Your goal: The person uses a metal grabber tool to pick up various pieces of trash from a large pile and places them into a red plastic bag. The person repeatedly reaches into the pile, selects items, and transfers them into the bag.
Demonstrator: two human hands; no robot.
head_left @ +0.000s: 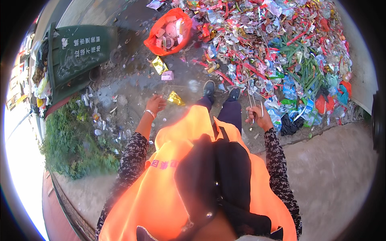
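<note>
My right hand [260, 117] is closed around the handles of long metal tongs [252, 94], which point away from me over the edge of a large rubbish heap [232, 42]. Nothing shows in my left hand [155, 104], which hangs over the ground with loosely bent fingers and a bracelet at the wrist. Close to its fingertips lies a crumpled gold foil wrapper [175, 98]. Farther off are a pink block-like piece [167, 75] and a gold packet [159, 65]. Beyond them stands an open red plastic bag [150, 42] holding pinkish containers [170, 30].
At the left a green wheeled bin [87, 57], bearing writing, has rubbish [40, 75] bulging from its top. Leafy plants [75, 138] and scattered litter [98, 132] lie below it. Long green leaves [304, 63] and a black plastic bag [288, 125] are in the heap's right part.
</note>
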